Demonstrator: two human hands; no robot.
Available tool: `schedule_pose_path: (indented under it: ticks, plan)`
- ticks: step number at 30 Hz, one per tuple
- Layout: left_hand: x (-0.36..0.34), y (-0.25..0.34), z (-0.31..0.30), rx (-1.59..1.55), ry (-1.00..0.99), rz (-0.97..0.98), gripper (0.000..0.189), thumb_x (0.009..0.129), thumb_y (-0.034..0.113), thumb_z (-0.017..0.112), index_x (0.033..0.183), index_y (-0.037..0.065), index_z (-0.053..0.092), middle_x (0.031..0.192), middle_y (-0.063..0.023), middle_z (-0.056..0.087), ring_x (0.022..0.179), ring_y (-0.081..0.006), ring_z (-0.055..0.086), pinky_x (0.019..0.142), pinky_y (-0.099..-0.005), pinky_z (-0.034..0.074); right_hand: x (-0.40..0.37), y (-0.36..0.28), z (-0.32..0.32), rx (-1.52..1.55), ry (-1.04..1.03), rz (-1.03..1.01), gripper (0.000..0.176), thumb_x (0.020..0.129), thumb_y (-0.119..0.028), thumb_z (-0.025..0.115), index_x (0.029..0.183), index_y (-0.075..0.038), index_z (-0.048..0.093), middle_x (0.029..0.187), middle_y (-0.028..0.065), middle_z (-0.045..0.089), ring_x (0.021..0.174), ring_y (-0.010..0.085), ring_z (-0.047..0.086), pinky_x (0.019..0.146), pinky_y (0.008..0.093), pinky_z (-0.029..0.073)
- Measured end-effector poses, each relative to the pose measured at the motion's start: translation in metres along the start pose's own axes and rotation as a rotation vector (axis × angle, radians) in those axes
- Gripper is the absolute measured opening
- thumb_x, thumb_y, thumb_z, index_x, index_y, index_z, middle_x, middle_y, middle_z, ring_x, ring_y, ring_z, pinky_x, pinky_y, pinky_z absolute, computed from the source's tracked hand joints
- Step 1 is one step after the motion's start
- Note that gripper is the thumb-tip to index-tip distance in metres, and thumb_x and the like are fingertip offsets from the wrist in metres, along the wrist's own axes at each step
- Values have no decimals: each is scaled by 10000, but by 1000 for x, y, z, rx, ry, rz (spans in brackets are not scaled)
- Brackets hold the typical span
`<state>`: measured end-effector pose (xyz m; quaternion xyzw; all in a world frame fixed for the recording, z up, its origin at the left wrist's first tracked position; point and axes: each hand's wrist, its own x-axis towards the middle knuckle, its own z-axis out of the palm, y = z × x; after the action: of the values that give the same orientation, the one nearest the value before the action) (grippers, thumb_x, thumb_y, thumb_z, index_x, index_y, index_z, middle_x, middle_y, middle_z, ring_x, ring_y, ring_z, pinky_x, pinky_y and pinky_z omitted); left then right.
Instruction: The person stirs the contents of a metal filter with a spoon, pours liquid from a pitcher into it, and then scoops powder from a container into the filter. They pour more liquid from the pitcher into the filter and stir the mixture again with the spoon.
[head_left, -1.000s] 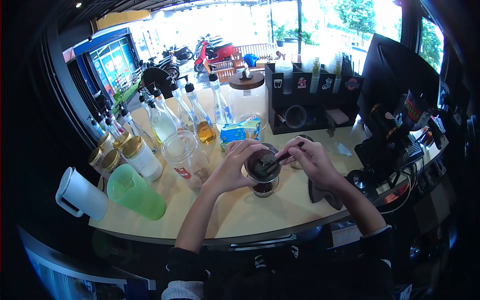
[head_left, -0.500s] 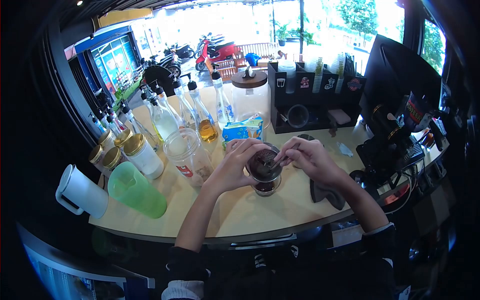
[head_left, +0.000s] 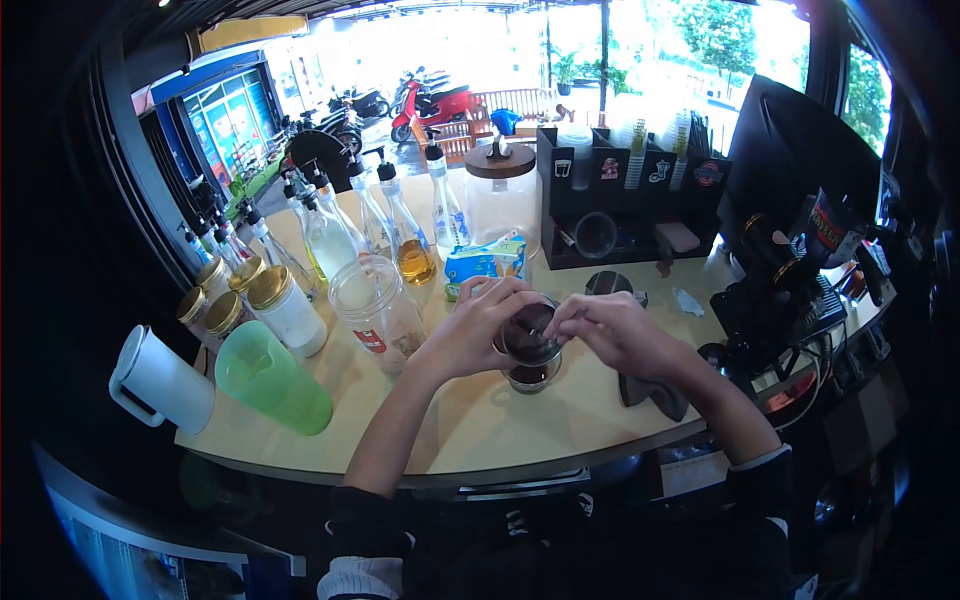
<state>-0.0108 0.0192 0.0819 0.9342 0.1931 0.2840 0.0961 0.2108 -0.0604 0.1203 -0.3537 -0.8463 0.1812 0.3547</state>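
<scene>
My left hand (head_left: 482, 325) is wrapped round a cup (head_left: 531, 343) with dark brown contents, tilted with its mouth toward me. Pinched fingers of my right hand (head_left: 610, 330) are at the cup's right rim, on a thin spoon that dips inside; most of its handle is hidden by the fingers. Directly below the held cup, a small glass (head_left: 532, 378) with dark liquid stands on the counter, partly covered in this view. Behind my left hand lies a blue-and-white carton (head_left: 485, 262), and a large clear jar (head_left: 375, 310) stands to its left.
Pump bottles (head_left: 405, 240), gold-lidded jars (head_left: 290, 310), a green pitcher (head_left: 272, 380) and a white pitcher (head_left: 165, 378) fill the left side. A dark cloth (head_left: 652, 392) lies by my right forearm. Behind are a wooden-lidded jar (head_left: 502, 200) and a black cup organizer (head_left: 635, 225); a black machine (head_left: 770, 290) stands right.
My right hand has dropped slightly and turned over the cup, its fingers closer to the contents. The held cup has shifted a little; my left hand keeps its grip.
</scene>
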Motion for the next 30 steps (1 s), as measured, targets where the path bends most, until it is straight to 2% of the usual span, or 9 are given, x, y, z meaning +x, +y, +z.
schedule_pose_path:
  ticks: [5, 8, 11, 13, 19, 22, 23, 27, 30]
  plan:
    - [0, 1, 0, 11, -18, -21, 809, 489, 155, 874, 1228, 172, 545, 1227, -34, 520, 1189, -256, 490, 1074, -442, 274, 1, -1, -1, -11, 42, -45, 94, 920, -57, 544, 990, -13, 588, 840, 146, 676, 799, 270, 688, 715, 346, 526]
    - [-1, 2, 1, 14, -20, -27, 807, 491, 151, 870, 1229, 172, 545, 1240, -38, 510, 1194, -270, 479, 1081, -446, 276, 0, 6, 2, -11, -35, -21, 94, 928, -50, 531, 994, -8, 585, 831, 135, 676, 785, 237, 691, 709, 327, 529]
    - [0, 5, -2, 17, -15, -17, 795, 498, 147, 863, 1227, 173, 546, 1249, -41, 502, 1197, -285, 468, 1085, -448, 281, 1, 8, 7, 137, 9, 17, 93, 948, -52, 511, 983, -1, 580, 833, 117, 680, 772, 183, 689, 705, 296, 533]
    - [-1, 7, -3, 10, -14, -12, 787, 502, 145, 858, 1225, 173, 547, 1254, -43, 498, 1198, -291, 463, 1085, -450, 283, 1, 10, 12, 266, 131, 91, 117, 969, -65, 490, 972, 8, 581, 830, 90, 682, 756, 138, 678, 702, 270, 533]
    - [-1, 6, -2, 15, -50, -13, 768, 515, 152, 848, 1222, 165, 547, 1261, -53, 490, 1206, -301, 447, 1082, -455, 286, 12, 5, -4, 364, 76, 242, 153, 984, -81, 465, 957, 22, 574, 823, 64, 673, 688, 120, 663, 646, 259, 541]
    - [-1, 3, 1, 87, -38, -20, 753, 521, 171, 852, 1211, 162, 550, 1264, -55, 488, 1198, -312, 452, 1079, -454, 286, 16, 7, 5, 413, -7, 152, 162, 987, -90, 458, 939, 24, 563, 795, 65, 662, 654, 119, 654, 607, 259, 536]
    - [-1, 2, 2, 71, -28, -9, 749, 524, 177, 853, 1209, 161, 550, 1268, -56, 487, 1198, -315, 451, 1078, -454, 286, 17, 7, 3, 334, -36, 121, 165, 986, -95, 460, 920, 24, 552, 763, 67, 649, 633, 120, 648, 592, 262, 527]
    - [-3, 4, -1, 53, -41, -32, 763, 527, 191, 855, 1224, 162, 548, 1274, -58, 483, 1200, -315, 448, 1072, -457, 291, 17, -2, -2, 224, 31, 170, 160, 980, -99, 474, 908, 23, 549, 745, 72, 640, 625, 123, 647, 580, 267, 520]
    - [-6, 0, 0, 27, 5, -15, 785, 521, 193, 858, 1239, 167, 544, 1266, -56, 484, 1197, -310, 451, 1061, -453, 308, 12, 2, 4, 222, 25, 59, 145, 974, -92, 481, 910, 16, 554, 740, 67, 643, 618, 123, 644, 573, 274, 517]
